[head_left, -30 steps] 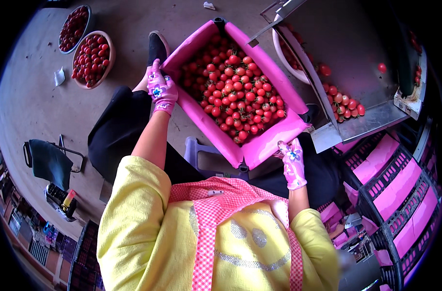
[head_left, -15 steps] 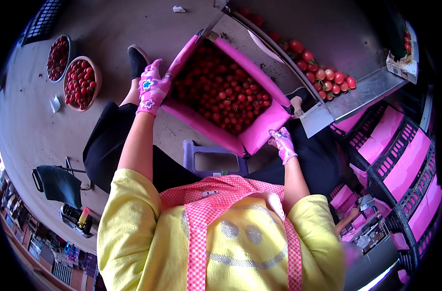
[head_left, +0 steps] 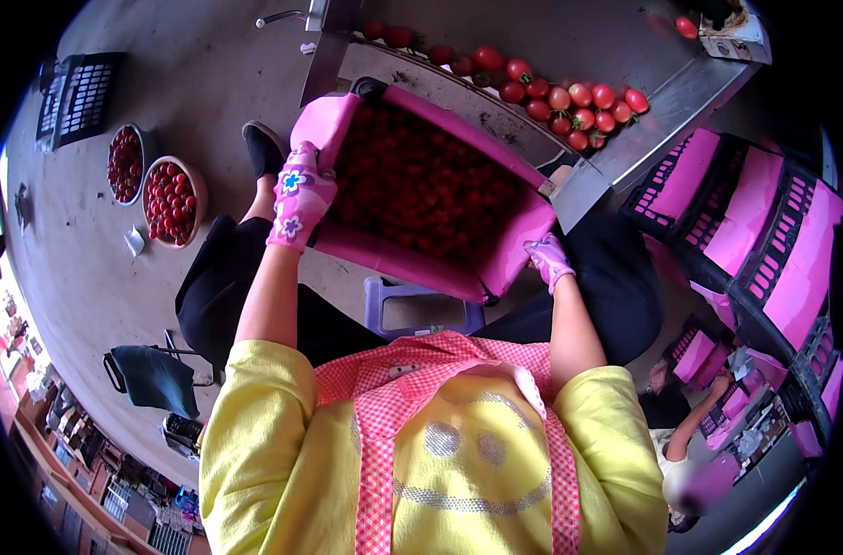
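Observation:
Between my legs is a pink-lined crate (head_left: 398, 265) with dark corners, heaped inside with small red tomatoes (head_left: 421, 190). My left hand (head_left: 303, 199), in a pink flowered glove, is closed on the crate's left end. At its right end, by the near corner, my right hand (head_left: 550, 259) in a matching glove grips the rim, its fingers partly hidden. The crate's far side lies next to a metal chute (head_left: 639, 143), where larger tomatoes (head_left: 578, 97) are gathered in the corner.
A purple stool (head_left: 375, 310) stands under the crate's near side. To the left are two bowls of tomatoes (head_left: 172, 205), a black basket (head_left: 74, 102) and a dark folding chair (head_left: 158, 377). Pink-lined crates (head_left: 745, 213) are stacked at right; another person's arm (head_left: 703, 407) shows below them.
The view has turned, so bowls, chute and stacked crates sit elsewhere in it. Both hands keep their grip; the crate's left end shows more and its inside looks darker.

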Motion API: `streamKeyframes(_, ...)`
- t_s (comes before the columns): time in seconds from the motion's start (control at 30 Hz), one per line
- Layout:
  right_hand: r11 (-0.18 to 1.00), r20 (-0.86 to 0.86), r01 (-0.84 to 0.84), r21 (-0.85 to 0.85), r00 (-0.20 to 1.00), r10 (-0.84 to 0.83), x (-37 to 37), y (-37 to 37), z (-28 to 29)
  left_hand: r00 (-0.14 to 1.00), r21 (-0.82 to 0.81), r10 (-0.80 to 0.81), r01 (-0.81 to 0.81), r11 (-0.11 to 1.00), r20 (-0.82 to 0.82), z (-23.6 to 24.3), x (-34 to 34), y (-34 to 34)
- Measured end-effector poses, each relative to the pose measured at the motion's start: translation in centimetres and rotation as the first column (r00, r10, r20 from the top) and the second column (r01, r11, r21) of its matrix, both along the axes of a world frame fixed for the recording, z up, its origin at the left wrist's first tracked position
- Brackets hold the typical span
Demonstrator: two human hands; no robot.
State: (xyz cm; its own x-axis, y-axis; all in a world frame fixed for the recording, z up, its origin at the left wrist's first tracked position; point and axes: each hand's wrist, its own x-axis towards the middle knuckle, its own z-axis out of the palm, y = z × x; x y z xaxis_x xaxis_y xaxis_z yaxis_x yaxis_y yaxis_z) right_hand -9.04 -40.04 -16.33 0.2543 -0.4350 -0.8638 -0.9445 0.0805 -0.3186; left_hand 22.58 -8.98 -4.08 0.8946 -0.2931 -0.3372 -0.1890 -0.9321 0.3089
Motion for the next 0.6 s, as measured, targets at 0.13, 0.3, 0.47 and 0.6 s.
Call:
streamKeyframes(0.13, 0.990, -0.030, 0.044, 0.132, 0.999, -0.040, 1.4, -0.3, 1.6, 0.993, -0.023, 0.036, -0.039, 0.999, -0.114, 1.8, 0.4, -0.9)
streamKeyframes(0.3, 0.993, 0.016, -0.087, 0.074, 0.996, 0.086, 2.6, 0.5, 2.2, 0.987, -0.026, 0.073, -0.078, 0.997, -0.144, -0.7, 1.8, 0.5)
streamKeyframes(0.47, 0.987, 0.055, -0.043, 0.156, 0.998, 0.034, 4.3, 1.8, 3.5, 0.971, 0.053, 0.089, -0.079, 0.995, -0.223, -4.4, 4.0, 2.3)
streamKeyframes(0.6, 0.981, 0.098, -0.006, 0.196, 0.995, -0.014, 3.3, 1.5, 2.4, 0.934, 0.041, 0.144, -0.138, 0.990, -0.327, -3.6, 4.9, 1.7)
